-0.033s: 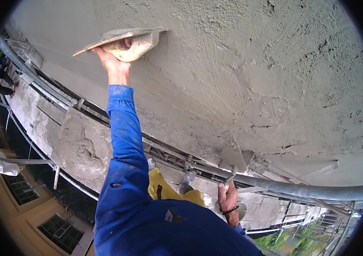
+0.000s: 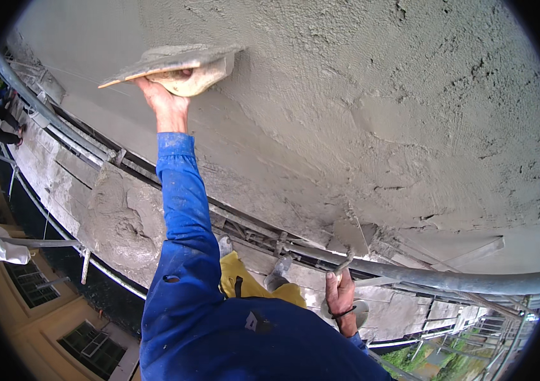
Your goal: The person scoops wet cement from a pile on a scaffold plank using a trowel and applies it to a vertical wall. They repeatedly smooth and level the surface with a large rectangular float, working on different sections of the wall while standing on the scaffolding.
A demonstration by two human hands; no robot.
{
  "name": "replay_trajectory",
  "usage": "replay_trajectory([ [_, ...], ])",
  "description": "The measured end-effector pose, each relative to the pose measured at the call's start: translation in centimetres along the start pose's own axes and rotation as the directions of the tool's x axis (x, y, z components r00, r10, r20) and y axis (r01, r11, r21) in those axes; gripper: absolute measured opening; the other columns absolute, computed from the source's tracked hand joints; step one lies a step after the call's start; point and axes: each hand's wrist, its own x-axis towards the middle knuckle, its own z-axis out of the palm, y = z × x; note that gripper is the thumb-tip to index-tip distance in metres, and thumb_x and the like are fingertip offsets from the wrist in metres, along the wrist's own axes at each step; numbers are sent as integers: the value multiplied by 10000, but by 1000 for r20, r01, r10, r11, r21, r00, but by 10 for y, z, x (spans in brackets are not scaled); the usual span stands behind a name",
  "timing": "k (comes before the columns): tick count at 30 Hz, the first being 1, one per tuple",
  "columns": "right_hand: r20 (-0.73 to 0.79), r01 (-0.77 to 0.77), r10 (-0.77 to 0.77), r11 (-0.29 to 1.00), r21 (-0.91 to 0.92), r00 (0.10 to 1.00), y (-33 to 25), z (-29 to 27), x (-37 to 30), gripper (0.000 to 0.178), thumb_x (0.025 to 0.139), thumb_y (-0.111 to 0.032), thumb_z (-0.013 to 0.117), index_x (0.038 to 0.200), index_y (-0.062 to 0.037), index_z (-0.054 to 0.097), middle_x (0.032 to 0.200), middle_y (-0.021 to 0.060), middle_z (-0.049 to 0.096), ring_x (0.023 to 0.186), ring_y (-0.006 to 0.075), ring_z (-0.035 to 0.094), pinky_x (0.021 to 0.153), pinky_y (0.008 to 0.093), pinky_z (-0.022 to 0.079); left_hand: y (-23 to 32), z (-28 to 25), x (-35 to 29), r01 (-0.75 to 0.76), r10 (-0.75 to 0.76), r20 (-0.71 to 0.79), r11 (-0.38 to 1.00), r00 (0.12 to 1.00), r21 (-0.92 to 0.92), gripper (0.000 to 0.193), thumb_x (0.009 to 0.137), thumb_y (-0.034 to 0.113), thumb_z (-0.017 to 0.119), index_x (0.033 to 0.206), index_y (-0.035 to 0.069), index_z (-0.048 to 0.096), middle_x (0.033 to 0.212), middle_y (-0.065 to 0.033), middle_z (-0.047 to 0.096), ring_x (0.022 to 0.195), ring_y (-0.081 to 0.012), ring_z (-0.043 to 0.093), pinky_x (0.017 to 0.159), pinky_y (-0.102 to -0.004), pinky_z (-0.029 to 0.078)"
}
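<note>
Up and to the left, my left hand (image 2: 167,105) is closed round the handle of a plastering float (image 2: 210,75). Wet grey mortar lies along the float's upper side, and its right end is at the freshly rendered wall (image 2: 371,120). Low on the right, my right hand (image 2: 340,293) grips the handle of a pointed trowel (image 2: 350,236). The trowel's blade points up in front of the wall's lower part, with mortar on its neck and tip.
A grey metal pipe (image 2: 473,282) runs between me and the wall. Left of my arm, a mortar heap (image 2: 118,213) lies on the scaffold boards (image 2: 54,162). A white bag (image 2: 5,246) hangs from a pole. Another person (image 2: 0,120) is at the far left.
My left hand and the float have shifted slightly left, and the float has tilted so more of its mortar-covered side shows. My right hand with the trowel is almost still.
</note>
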Motion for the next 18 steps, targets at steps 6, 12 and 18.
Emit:
replay_trajectory([
  [6,41,273,-273,921,-277,961,-21,-25,22,267,926,-232,615,1003,-3,500,632,218,606,585,443,623,516,501,477,25,-150,-58,407,-407,-16,913,913,5,513,979,504,481,1277,95,562,1239,-123,612,1136,-308,585,912,-522,522],
  [12,406,746,-630,501,-438,662,-31,-35,74,411,867,-435,690,853,-48,550,629,138,623,522,329,630,466,422,490,-23,-283,-196,624,-613,-120,775,781,103,491,995,453,468,1300,75,542,1224,-124,620,1127,-299,592,913,-487,526],
  [18,588,785,-519,413,-463,620,-69,-17,138,453,896,-481,638,927,-34,577,685,199,658,631,355,675,535,454,519,-51,-288,-280,392,-583,195,722,789,571,470,1011,402,455,1323,56,523,1209,-125,629,1118,-290,600,914,-452,531],
])
